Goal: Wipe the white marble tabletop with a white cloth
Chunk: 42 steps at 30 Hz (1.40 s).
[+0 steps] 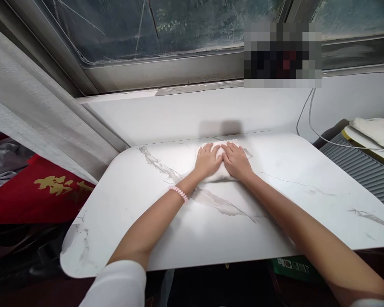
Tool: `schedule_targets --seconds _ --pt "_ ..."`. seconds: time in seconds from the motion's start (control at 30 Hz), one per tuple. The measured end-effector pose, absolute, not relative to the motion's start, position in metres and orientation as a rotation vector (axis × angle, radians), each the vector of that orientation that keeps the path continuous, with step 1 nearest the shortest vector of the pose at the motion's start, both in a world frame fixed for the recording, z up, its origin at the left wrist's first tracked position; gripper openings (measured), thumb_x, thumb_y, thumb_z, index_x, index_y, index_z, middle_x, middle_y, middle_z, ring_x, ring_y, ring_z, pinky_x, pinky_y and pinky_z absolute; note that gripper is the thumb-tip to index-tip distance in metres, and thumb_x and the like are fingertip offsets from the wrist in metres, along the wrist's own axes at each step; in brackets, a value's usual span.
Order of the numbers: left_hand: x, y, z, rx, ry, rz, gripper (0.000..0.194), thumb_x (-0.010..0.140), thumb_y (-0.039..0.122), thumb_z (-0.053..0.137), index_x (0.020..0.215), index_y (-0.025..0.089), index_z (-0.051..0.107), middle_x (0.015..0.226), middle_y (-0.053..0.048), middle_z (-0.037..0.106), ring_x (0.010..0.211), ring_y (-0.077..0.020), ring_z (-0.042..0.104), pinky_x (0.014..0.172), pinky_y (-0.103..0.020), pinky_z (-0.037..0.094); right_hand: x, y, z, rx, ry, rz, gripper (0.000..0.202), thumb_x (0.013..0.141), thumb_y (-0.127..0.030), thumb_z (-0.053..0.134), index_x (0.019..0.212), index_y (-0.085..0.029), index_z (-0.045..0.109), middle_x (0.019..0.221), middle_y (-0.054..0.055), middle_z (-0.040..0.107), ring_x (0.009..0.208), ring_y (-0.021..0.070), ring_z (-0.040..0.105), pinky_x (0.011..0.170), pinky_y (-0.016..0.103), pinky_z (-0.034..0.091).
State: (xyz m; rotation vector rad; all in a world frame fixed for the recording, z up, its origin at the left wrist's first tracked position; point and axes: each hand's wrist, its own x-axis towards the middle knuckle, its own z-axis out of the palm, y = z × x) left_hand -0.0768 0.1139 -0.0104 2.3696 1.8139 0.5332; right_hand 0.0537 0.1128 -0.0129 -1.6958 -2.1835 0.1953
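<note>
A white folded cloth (pixel 220 174) lies on the white marble-patterned table (pixel 217 238), near its back edge. My left hand (pixel 208 161) rests flat on the cloth's left part, fingers spread and pointing away from me. On the right part lies my right hand (pixel 237 161), its fingers also stretched out over the cloth. The two hands nearly meet at the thumbs. A pink coiled band (pixel 178 193) circles my left wrist. Much of the cloth is hidden under both hands.
Behind the table stand a white wall (pixel 166 115) and a window. A grey curtain (pixel 45 89) hangs at the left, above a red cloth (pixel 25 196). White cables (pixel 310 115) hang at the right, beside a ribbed grey surface (pixel 361 164). A blurred patch covers something on the sill.
</note>
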Motion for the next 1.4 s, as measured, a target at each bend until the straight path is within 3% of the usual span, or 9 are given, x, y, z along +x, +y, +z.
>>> schedule_targets --seconds 0.2,0.43,0.77,0.93,1.07,1.27,1.4 --pt "-0.088 0.170 -0.008 2.398 1.795 0.549 0.042 0.096 0.028 0.040 0.136 0.019 0.049 0.143 -0.010 0.048 0.135 -0.0227 0.039 0.116 -0.039 0.026 0.039 0.168 -0.015 -1.714 -2.134 0.106 0.050 0.094 -0.021 0.024 0.138 -0.016 0.049 0.147 0.011 0.046 0.138 0.0250 0.036 0.114 0.049 0.024" --pt "-0.088 0.168 -0.011 2.400 1.841 0.536 0.043 0.098 0.029 0.037 0.139 0.019 0.046 0.148 -0.010 0.044 0.139 -0.0235 0.034 0.117 -0.042 0.022 0.039 0.169 -0.015 -1.715 -2.162 0.081 0.051 0.094 -0.023 0.024 0.140 -0.015 0.047 0.148 0.011 0.045 0.138 0.0253 0.035 0.114 0.048 0.024" --pt "-0.103 0.056 -0.010 2.419 1.888 0.434 0.046 0.099 0.029 0.034 0.143 0.017 0.042 0.153 -0.014 0.037 0.143 -0.0271 0.028 0.117 -0.049 0.021 0.029 0.060 -0.015 -1.686 -2.258 0.123 0.052 0.097 -0.028 0.028 0.145 -0.014 0.043 0.155 0.012 0.036 0.144 0.0258 0.027 0.117 0.048 0.021" --pt "-0.124 -0.047 -0.007 2.458 1.869 0.356 0.050 0.099 0.028 0.028 0.145 0.011 0.038 0.153 -0.019 0.035 0.144 -0.0327 0.024 0.115 -0.056 0.024 0.023 -0.032 -0.018 -1.406 -2.299 0.334 0.052 0.096 -0.031 0.031 0.143 -0.016 0.044 0.155 0.012 0.035 0.146 0.0249 0.022 0.119 0.053 0.014" --pt "-0.146 -0.104 -0.006 2.511 1.853 0.334 0.052 0.099 0.029 0.030 0.147 0.010 0.034 0.154 -0.020 0.032 0.145 -0.0337 0.021 0.114 -0.058 0.024 0.012 -0.083 -0.014 -1.219 -2.334 0.587 0.056 0.094 -0.028 0.034 0.149 -0.021 0.036 0.158 0.007 0.029 0.149 0.0221 0.013 0.121 0.052 0.012" --pt "-0.184 -0.104 -0.002 2.465 1.800 0.340 0.049 0.100 0.034 0.031 0.147 0.018 0.036 0.154 -0.013 0.035 0.145 -0.0283 0.024 0.116 -0.054 0.025 -0.012 -0.084 -0.011 -1.204 -2.250 0.947 0.062 0.087 -0.027 0.041 0.149 -0.029 0.034 0.162 0.003 0.018 0.149 0.0223 0.006 0.119 0.055 0.010" --pt "-0.203 -0.055 -0.005 2.425 1.853 0.339 0.049 0.099 0.034 0.032 0.145 0.017 0.039 0.152 -0.014 0.036 0.144 -0.0291 0.026 0.116 -0.054 0.022 -0.037 -0.032 -0.013 -1.276 -2.242 0.855 0.056 0.089 -0.028 0.038 0.144 -0.023 0.041 0.159 0.008 0.028 0.148 0.0213 0.014 0.120 0.052 0.009"
